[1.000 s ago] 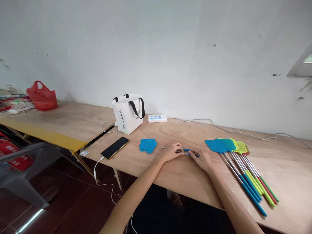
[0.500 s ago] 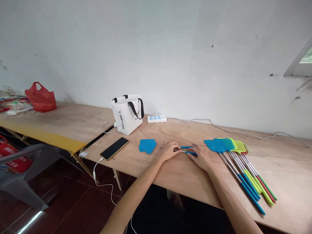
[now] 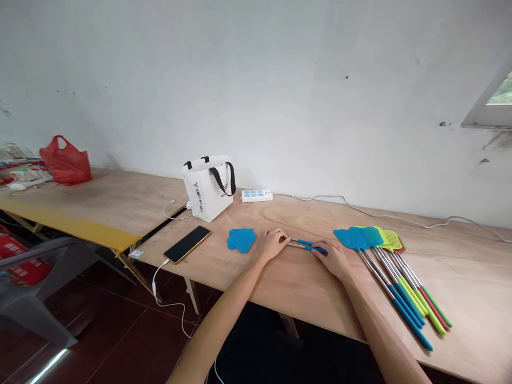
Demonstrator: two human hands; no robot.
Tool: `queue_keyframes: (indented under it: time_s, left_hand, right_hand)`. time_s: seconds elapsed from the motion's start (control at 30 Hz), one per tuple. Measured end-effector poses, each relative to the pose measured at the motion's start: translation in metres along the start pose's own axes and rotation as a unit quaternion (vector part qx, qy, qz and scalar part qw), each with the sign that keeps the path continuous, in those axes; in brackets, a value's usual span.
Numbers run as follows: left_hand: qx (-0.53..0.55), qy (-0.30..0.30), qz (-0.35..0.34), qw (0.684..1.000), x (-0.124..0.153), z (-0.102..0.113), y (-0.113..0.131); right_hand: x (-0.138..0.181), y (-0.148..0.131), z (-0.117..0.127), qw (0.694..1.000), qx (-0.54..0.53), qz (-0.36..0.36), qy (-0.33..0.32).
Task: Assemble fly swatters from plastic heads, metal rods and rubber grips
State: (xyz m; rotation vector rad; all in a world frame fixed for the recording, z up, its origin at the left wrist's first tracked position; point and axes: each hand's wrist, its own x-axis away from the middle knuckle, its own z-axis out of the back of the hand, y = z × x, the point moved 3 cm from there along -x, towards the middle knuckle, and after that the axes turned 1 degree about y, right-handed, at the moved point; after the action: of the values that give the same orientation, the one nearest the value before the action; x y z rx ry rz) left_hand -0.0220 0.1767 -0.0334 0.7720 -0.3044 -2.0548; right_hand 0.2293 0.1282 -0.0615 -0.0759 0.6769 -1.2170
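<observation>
Two blue fly swatters lie sideways in front of me, their flat heads (image 3: pixel 242 240) overlapping to the left of my hands. My left hand (image 3: pixel 273 244) is closed over their thin metal rods (image 3: pixel 294 242). At the other end my right hand (image 3: pixel 334 257) has its fingers closed on a blue handle (image 3: pixel 319 249); how it touches the second handle is partly hidden. To the right of that hand, a fanned row of fly swatters (image 3: pixel 384 261) in blue, yellow-green, red and green lies with handles pointing toward me.
A black phone (image 3: pixel 187 244) on a white charging cable lies to the left. Behind it stand a white bag (image 3: pixel 210 192) with black handles and a white power strip (image 3: pixel 256 196), its cord along the wall. A red plastic bag (image 3: pixel 66 162) sits on the further table.
My hands have drawn apart: the left slid a little left along the rods, the right shifted right. More of the rods and handles now shows between them. The row of swatters stays put.
</observation>
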Motion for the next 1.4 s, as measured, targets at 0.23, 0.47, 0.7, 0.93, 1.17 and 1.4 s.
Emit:
queue_keyframes:
  time_s: [0.23,0.47,0.7,0.93,1.17,1.4]
  left_hand:
    - [0.001,0.055,0.075,0.996,-0.003,-0.003,-0.018]
    - [0.049,0.015,0.013,0.999,-0.004,-0.012,-0.011]
    - [0.055,-0.033,-0.066,0.996,0.002,-0.004,0.002]
    - [0.033,-0.028,-0.07,0.997,0.001,-0.002,0.007]
    - [-0.024,0.027,-0.034,0.999,0.025,0.043,-0.002]
    - [-0.191,0.096,0.139,0.967,0.088,0.061,-0.045]
  right_hand:
    - [0.0,0.004,0.003,1.0,0.016,-0.006,0.017]
    - [0.003,-0.003,0.005,0.999,0.03,0.006,0.012]
    - [0.005,-0.027,-0.001,0.998,0.053,0.034,-0.007]
    - [0.0,-0.041,-0.008,0.997,0.051,0.056,-0.021]
    - [0.004,-0.027,0.003,0.999,0.027,0.021,0.008]
    - [-0.002,-0.042,-0.007,0.999,0.009,0.04,-0.006]
